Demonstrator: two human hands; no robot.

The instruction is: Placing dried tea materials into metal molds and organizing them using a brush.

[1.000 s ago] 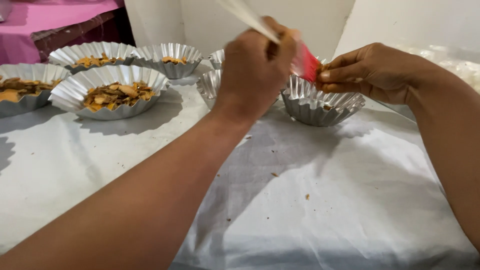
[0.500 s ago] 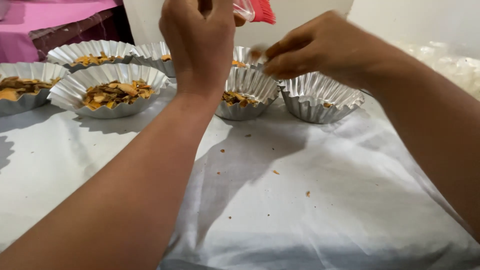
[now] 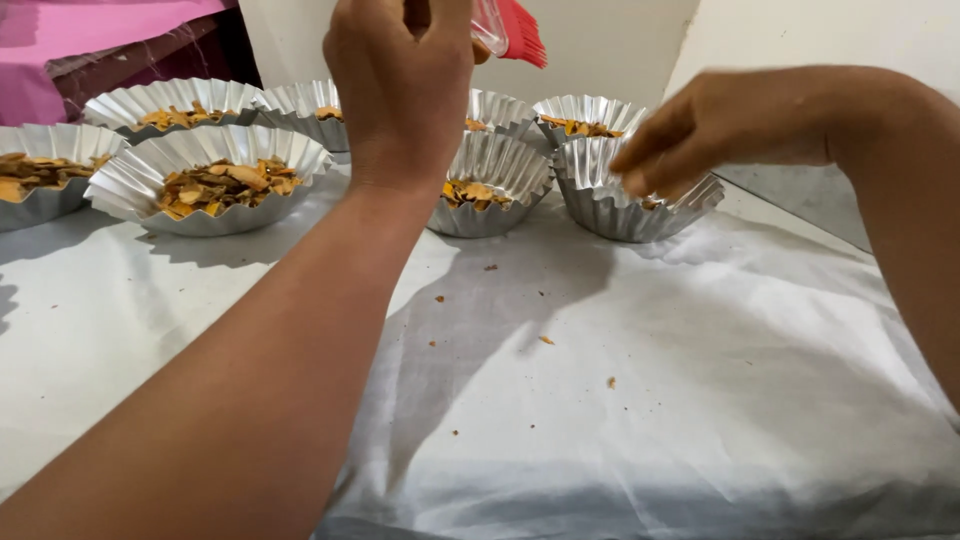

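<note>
Packet: the left hand (image 3: 405,85) holds up a clear plastic packet with a red end (image 3: 508,30); it is at the top edge of the view, above the foil cups, and only its lower part is seen.
Left hand: the fingers are closed around the packet, the back of the hand faces the camera.
Right hand: the right hand (image 3: 735,125) is half open, fingers bent down and close together, with the fingertips at the rim of the nearest right cup (image 3: 625,195). I cannot tell if it pinches something; the hand is a bit blurred.
Foil cups, count: seven pleated silver cups are visible.
Cups in front: the nearest right cup, which shows only a few crumbs; the middle cup (image 3: 490,190) with some orange-brown chips, just beside it; a wide cup at left (image 3: 210,180) full of chips.
Cups behind: one at the far left edge (image 3: 45,180), two in the back row at left (image 3: 170,105) (image 3: 300,105), and two at back right (image 3: 590,115), one of them partly hidden by the left hand.
Counter: the counter (image 3: 650,420) is covered with white paper, a few small crumbs (image 3: 545,340) lie on it.
Background: pink cloth (image 3: 90,40) at the upper left corner.
</note>
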